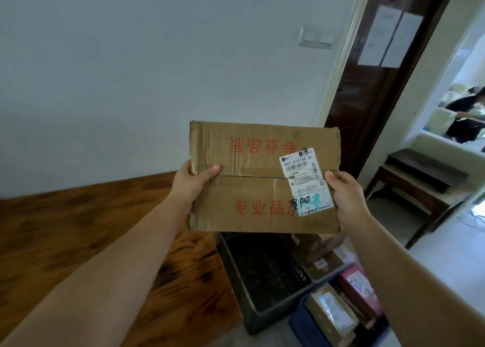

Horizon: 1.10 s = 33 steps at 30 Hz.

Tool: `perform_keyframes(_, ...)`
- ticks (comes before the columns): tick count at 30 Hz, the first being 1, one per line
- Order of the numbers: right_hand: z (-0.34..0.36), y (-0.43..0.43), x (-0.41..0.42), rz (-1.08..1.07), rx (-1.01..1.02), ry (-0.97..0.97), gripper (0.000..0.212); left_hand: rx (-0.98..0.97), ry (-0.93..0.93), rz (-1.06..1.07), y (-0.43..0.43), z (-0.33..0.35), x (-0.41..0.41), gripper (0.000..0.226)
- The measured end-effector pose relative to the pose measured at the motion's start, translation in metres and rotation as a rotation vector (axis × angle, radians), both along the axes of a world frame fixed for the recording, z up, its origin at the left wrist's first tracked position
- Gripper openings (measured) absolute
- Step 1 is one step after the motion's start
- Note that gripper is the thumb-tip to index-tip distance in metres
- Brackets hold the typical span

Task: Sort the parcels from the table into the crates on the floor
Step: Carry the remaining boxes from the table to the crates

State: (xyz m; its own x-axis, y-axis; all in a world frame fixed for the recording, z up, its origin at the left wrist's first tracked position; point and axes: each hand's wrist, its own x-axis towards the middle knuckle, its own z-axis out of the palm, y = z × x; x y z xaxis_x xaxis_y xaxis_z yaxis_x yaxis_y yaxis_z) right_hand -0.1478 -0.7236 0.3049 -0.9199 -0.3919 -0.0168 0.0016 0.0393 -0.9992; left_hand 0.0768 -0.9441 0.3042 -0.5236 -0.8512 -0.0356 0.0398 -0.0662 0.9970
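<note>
The left hand (195, 180) gripped the left edge of one cardboard parcel (249, 186), thumb laid flat across the top face along the taped seam and the other fingers hidden behind the box. The right hand (346, 194) gripped the right edge the same way, its thumb pressed down beside the shipping label (305, 181), its fingers curled out of sight underneath. Both hands held it clear of any surface, past the right edge of the wooden table (65, 228) and, in this view, over the far end of a dark crate (262, 275) on the floor.

Three crates showed: the dark one, a blue crate (304, 325) at the bottom of the view, and a paler one (330, 274) behind it. Both of the latter held parcels, too overlapped to count.

The held parcel was a flat brown box, creased and scuffed, with two rows of red printed characters, one row upside down. Its white label carried a barcode, black handwriting and a teal scribble.
</note>
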Motion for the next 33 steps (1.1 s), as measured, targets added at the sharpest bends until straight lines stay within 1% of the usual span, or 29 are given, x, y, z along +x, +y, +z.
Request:
perform_keyframes(5, -0.011, 0.015, -0.089, -0.003, 0.11, 0.019, 0.009, 0.075, -0.019, 0.034, 0.028, -0.021, -0.082, 0.056)
perform_keyframes(9, -0.032, 0.004, -0.128, -0.005, 0.207, 0.064, 0.012, 0.098, -0.059, 0.061, 0.027, -0.043, -0.12, 0.055)
perform_keyframes(10, -0.039, -0.001, -0.141, 0.0, 0.218, 0.077, 0.014, 0.104, -0.071, 0.063, 0.024, -0.05, -0.133, 0.056)
perform_keyframes(13, -0.061, -0.02, -0.173, 0.023, 0.248, 0.104, 0.031, 0.121, -0.115, 0.053, 0.011, -0.072, -0.165, 0.062)
perform_keyframes(15, -0.075, -0.036, -0.194, 0.05, 0.293, 0.106, 0.034, 0.141, -0.145, 0.068, -0.001, -0.089, -0.185, 0.065)
perform_keyframes(19, -0.105, -0.081, -0.238, 0.125, 0.446, 0.109, 0.03, 0.18, -0.216, 0.117, -0.033, -0.122, -0.219, 0.059)
perform_keyframes(22, -0.127, -0.115, -0.263, 0.192, 0.544, 0.124, 0.021, 0.223, -0.26, 0.159, -0.058, -0.145, -0.235, 0.06)
perform_keyframes(23, -0.136, -0.126, -0.269, 0.213, 0.571, 0.12, 0.022, 0.234, -0.278, 0.174, -0.065, -0.154, -0.239, 0.06)
perform_keyframes(27, -0.173, -0.159, -0.284, 0.319, 0.677, 0.098, 0.037, 0.295, -0.346, 0.236, -0.083, -0.195, -0.249, 0.06)
perform_keyframes(30, -0.201, -0.179, -0.29, 0.385, 0.737, 0.091, 0.05, 0.359, -0.375, 0.285, -0.088, -0.225, -0.251, 0.051)
perform_keyframes(33, -0.234, -0.199, -0.297, 0.443, 0.792, 0.085, 0.059, 0.399, -0.425, 0.345, -0.095, -0.257, -0.256, 0.056)
